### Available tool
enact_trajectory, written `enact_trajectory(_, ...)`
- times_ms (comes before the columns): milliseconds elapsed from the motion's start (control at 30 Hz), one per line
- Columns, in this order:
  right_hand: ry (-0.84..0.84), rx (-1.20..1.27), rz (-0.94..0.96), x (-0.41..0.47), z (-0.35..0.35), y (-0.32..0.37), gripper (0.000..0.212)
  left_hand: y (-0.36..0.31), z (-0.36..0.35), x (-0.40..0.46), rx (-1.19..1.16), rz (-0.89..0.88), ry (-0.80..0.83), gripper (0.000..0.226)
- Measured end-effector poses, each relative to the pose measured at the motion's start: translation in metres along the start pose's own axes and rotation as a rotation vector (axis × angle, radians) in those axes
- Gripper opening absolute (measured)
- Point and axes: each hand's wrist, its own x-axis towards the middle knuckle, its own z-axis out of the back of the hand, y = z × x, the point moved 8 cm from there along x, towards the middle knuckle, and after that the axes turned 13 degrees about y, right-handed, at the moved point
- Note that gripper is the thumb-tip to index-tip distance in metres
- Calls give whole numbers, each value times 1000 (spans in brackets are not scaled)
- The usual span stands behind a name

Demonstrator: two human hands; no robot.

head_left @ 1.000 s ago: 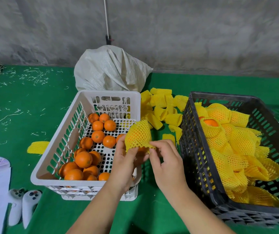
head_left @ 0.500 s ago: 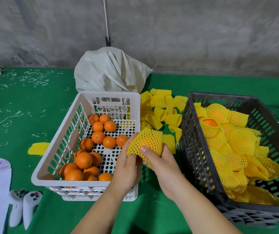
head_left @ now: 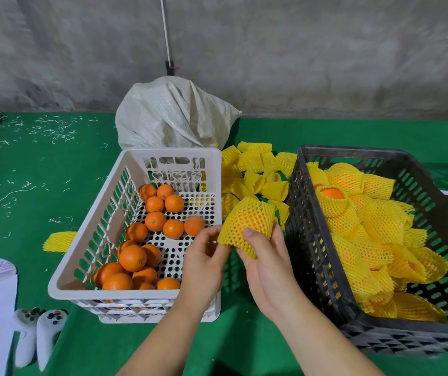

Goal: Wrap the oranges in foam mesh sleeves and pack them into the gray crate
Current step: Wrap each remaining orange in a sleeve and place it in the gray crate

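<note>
Hands meet between the two containers over the green table [head_left: 54, 164]. The right hand [head_left: 267, 270] cradles a wrapped orange [head_left: 248, 225] from below, its thumb pressed on the near face of the yellow foam mesh sleeve, the fruit's orange skin showing through the netting. The left hand [head_left: 203, 264] pinches the sleeve's lower left edge with curled fingers. The wrapped orange sits just beside the left wall of the gray crate [head_left: 312, 253], above the gap between that crate and the white basket [head_left: 87, 256].

Bare oranges [head_left: 153, 221] lie loose in the white basket, some gathered at the near left corner, others toward the middle and back. The gray crate holds a heap of sleeved oranges [head_left: 374, 226], one at the back left with its top uncovered. Empty sleeves [head_left: 255, 169] are piled on the table between the two containers, behind the hands, and a single flat sleeve [head_left: 58, 240] lies left of the basket. A white woven sack [head_left: 171, 115] stands behind the basket against the wall. Two white controllers [head_left: 38, 335] rest at the near left edge
</note>
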Motion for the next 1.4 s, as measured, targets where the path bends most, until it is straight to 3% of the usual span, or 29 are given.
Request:
enact_trajectory(167, -36, -82, 15, -6, 7, 8, 107, -12, -12, -15, 192, -103, 89, 31)
enact_trajectory(300, -176, -286, 53, -16, 41, 43, 106, -8, -22, -18, 192, -107, 224, 16)
enact_trajectory(433, -325, -387, 202, -27, 102, 120, 108, 2, -11, -10, 232, -17, 83, 15)
enact_trajectory(567, -568, -977, 336, -49, 171, 194, 97, 22, 2, 2, 184, 92, -45, 18)
enact_trajectory(600, -557, -1163, 267, -46, 185, 195, 97, 24, 6, 4, 186, 110, -69, 24)
enact_trajectory(667, -396, -1473, -93, -31, 217, 168, 100, 28, 8, 8, 182, 144, -98, 33)
enact_trajectory(733, -192, -1544, -454, -24, 240, 130, 94, 31, 6, 11, 169, 187, -96, 37)
enact_trajectory(767, -144, -1539, -509, -22, 245, 122, 91, 32, 4, 11, 169, 209, -87, 35)
enact_trajectory(933, -160, -1634, -442, -21, 238, 136, 89, 32, -1, 12, 216, 245, -77, 9)
enact_trajectory(1067, -284, -1512, 14, -21, 180, 163, 71, 26, 1, 13, 241, 232, -110, 9)
enact_trajectory(1133, -140, -1596, 196, -10, 124, 157, 62, 26, 2, 13, 283, 230, -108, 16)
enact_trajectory(1200, 215, -1717, 186, 10, 70, 123, 63, 24, -1, 13, 326, 231, -79, 31)
enact_trajectory(1300, 706, -1929, -262, 52, 40, 49, 70, 35, -1, 23, 276, 337, -6, 49)
enact_trajectory(1400, 870, -2071, -743, 92, 58, -2, 69, 54, 11, 43, 374, 508, 136, 54)
